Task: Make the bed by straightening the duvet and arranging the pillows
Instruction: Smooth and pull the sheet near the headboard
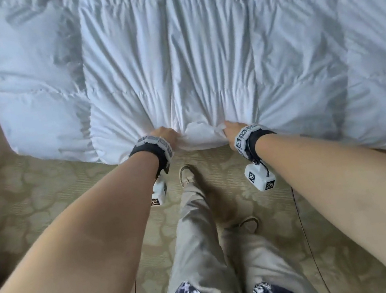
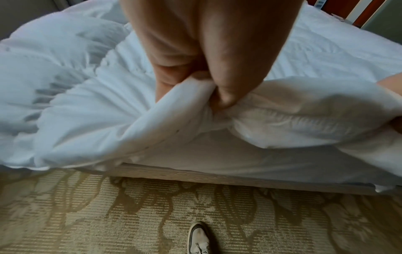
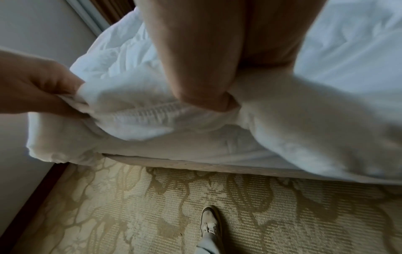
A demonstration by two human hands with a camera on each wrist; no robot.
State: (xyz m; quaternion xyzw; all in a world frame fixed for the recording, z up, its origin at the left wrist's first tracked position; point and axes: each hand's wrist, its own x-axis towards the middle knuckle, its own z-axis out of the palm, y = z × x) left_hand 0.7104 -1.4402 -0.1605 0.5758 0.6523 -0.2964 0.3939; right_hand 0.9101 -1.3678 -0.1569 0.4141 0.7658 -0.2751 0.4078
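A white, heavily creased duvet (image 1: pixel 197 56) covers the bed and bunches at the near edge. My left hand (image 1: pixel 168 135) grips a fold of that edge, thumb and fingers curled into the cloth (image 2: pixel 217 96). About a hand's width to the right, my right hand (image 1: pixel 231 128) grips the same hem (image 3: pixel 208 96). The stretch of duvet between the hands is lifted off the mattress (image 2: pixel 217 154). In the right wrist view my left hand (image 3: pixel 43 89) pinches the hem at the left. No pillows are in view.
Below the mattress runs the wooden bed base (image 2: pixel 217 177). Patterned beige carpet (image 1: pixel 67 193) lies around my feet; one shoe (image 1: pixel 186 175) stands close to the bed. A wall with dark skirting (image 3: pixel 32 197) is on the left.
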